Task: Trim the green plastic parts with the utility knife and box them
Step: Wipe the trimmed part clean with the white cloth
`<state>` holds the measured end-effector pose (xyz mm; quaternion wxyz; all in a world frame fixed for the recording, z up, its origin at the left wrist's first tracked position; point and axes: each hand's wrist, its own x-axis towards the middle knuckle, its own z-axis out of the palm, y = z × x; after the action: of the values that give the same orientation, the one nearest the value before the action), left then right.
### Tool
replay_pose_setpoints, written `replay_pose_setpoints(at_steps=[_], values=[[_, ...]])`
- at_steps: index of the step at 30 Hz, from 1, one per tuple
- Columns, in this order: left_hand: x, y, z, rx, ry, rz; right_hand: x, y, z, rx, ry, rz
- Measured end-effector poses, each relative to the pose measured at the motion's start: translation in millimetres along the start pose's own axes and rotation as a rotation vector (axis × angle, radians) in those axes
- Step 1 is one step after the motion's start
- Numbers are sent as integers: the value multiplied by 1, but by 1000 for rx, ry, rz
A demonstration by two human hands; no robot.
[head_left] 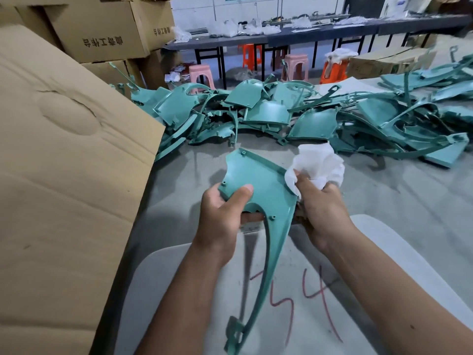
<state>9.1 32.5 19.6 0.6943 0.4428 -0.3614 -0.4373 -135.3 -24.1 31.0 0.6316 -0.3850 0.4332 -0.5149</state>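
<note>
The left hand (222, 208) gripped a green plastic part (258, 185) at its broad end, thumb curled over the top face, fingers underneath. The part's narrow tail ran down toward 6 o'clock, above a pale board (294, 290) marked with red numerals. The right hand (320, 208) held a crumpled white cloth (320, 165) — fingers closed round it — touching the part's edge at 3 o'clock. A heap of green parts (281, 116) lay across the grey table (396, 196) from 12 to 2 o'clock. A cardboard flap (64, 162) stood at 9 o'clock, stacked boxes (102, 29) at 11 o'clock — no knife could be made out
</note>
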Motion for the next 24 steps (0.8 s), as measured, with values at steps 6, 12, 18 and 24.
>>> replay_pose_setpoints(at_steps=[6, 12, 18, 24], values=[[7, -3, -1, 57, 259, 34, -13, 10, 6, -195, -202, 8], [13, 3, -6, -150, 599, -33, -32, 11, 11, -433, -586, -345], [19, 8, -21, -252, 842, -108, -34, 13, 7, -751, -725, -475], [29, 15, -44, -423, 970, -57, -33, 12, 1, -981, -755, -510]])
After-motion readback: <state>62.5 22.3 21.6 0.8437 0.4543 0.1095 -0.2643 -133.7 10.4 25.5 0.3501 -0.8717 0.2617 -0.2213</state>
